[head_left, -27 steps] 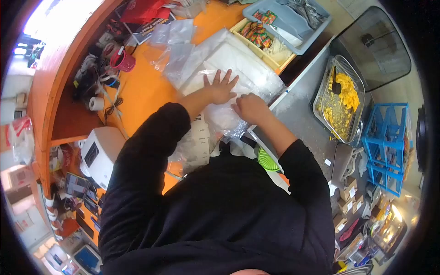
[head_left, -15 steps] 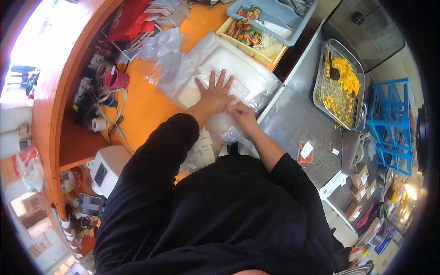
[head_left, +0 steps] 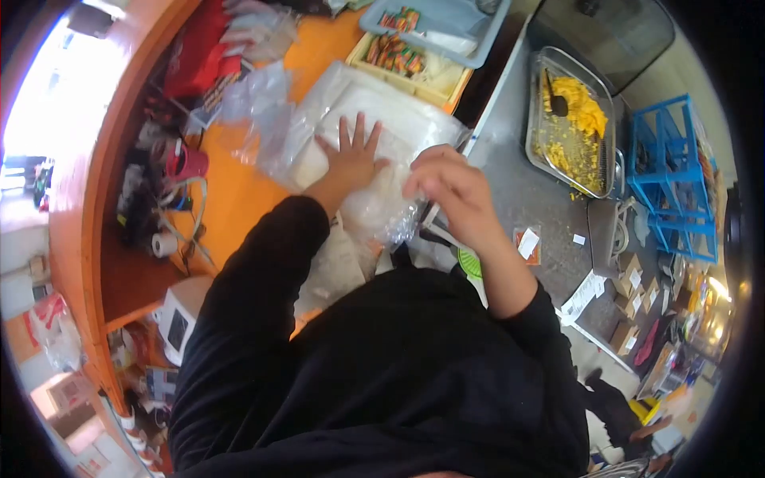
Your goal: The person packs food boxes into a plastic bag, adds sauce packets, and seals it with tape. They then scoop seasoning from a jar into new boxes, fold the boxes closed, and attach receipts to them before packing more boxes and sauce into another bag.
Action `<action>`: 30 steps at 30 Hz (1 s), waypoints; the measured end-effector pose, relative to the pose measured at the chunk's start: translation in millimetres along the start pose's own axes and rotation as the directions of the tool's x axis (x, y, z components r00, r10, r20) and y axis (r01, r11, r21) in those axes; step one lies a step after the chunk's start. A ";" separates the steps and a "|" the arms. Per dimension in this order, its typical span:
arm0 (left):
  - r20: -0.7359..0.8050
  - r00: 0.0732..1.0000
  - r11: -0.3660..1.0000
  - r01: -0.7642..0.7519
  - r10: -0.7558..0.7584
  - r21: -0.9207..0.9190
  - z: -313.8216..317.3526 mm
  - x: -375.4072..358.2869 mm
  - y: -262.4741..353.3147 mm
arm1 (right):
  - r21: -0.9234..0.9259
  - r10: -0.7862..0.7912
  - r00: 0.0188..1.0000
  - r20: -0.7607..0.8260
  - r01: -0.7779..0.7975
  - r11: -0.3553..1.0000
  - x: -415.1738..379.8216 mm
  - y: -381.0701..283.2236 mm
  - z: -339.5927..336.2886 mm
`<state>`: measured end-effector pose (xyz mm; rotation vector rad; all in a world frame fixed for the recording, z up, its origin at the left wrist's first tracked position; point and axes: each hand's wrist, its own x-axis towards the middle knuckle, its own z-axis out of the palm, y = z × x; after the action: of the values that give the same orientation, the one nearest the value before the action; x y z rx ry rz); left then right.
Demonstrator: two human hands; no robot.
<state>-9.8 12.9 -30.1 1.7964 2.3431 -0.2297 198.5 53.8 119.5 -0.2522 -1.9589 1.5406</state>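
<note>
Spread flat, my left hand (head_left: pixel 352 162) presses on a stack of clear plastic bags (head_left: pixel 398 119) with white contents on the orange table (head_left: pixel 239 175). To its right, my right hand (head_left: pixel 456 191) is raised above the near right part of the bags, fingers curled and slightly blurred. Whether anything is between those fingers cannot be made out. Crumpled clear plastic (head_left: pixel 386 211) lies between the two hands. Loose clear bags (head_left: pixel 255 103) are left of the stack.
Behind the bags stand a cream tray (head_left: pixel 430 88) of small packets and a blue-grey tub (head_left: pixel 478 48). A metal tray (head_left: pixel 570 119) of yellow food is on the grey counter, beside a blue rack (head_left: pixel 673 175). A pink cup (head_left: pixel 187 162) stands left.
My right hand has lifted off the plastic and moved right, closer to the camera. My left hand stays spread on the bags. The whole view has shifted slightly.
</note>
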 end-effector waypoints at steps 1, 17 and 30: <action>0.077 0.997 1.000 0.004 -0.004 -0.012 -5.8 -3.6 6.2 | -0.081 0.208 0.975 -0.079 -0.214 0.974 0.4 22.7 -4.7; 0.296 0.954 0.996 -0.026 0.050 -0.084 -26.7 -18.4 10.1 | -0.948 0.375 0.922 -0.101 -0.203 0.244 6.8 148.2 17.7; 0.293 0.940 0.983 -0.158 0.178 -0.090 -20.8 -9.7 -17.6 | -0.828 0.426 0.854 0.300 0.012 0.560 -20.2 112.7 7.9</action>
<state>-25.4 4.1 -7.4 1.7771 1.9571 -0.3687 184.6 70.9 6.8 -0.5510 -3.0690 0.7079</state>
